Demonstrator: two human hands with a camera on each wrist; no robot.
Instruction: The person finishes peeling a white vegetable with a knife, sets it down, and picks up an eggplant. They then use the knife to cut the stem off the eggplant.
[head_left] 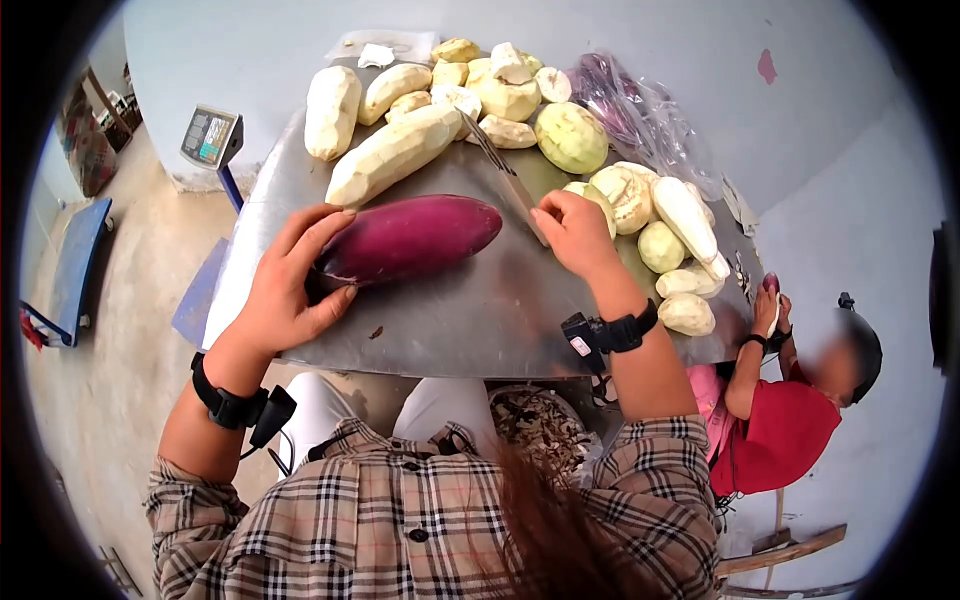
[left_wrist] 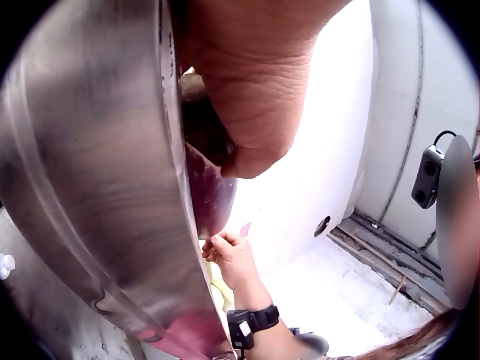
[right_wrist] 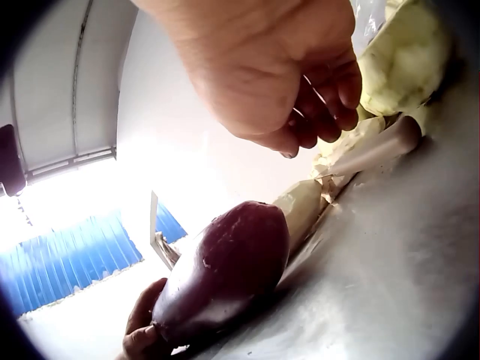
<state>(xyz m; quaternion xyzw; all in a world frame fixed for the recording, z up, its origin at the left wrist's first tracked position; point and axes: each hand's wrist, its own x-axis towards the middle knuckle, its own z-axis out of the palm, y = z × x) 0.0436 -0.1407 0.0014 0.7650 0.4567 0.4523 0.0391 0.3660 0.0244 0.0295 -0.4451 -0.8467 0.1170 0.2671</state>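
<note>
Currently, my left grip (head_left: 285,280) is closed about the near end of a large, glossy purple eggplant (head_left: 425,235), fingers on its far side, thumb on the near. The eggplant lies on the grey sheet-metal counter (head_left: 440,335), long axis running left to right, with the free end tipped slightly away from me. My right grip (head_left: 582,235) is the nearer to that free end; from it, the eggplant lies to the left. Between them slants a slim tool with a pale, smooth handle (head_left: 520,198), handle end beneath my right fingers, other end pointing away and leftward. Right wrist view: fingers loosely bent, grasping nothing, apart from the handle. Judgement: that handle's slant, crosswise to the eggplant, governs any right-side approach.
</note>
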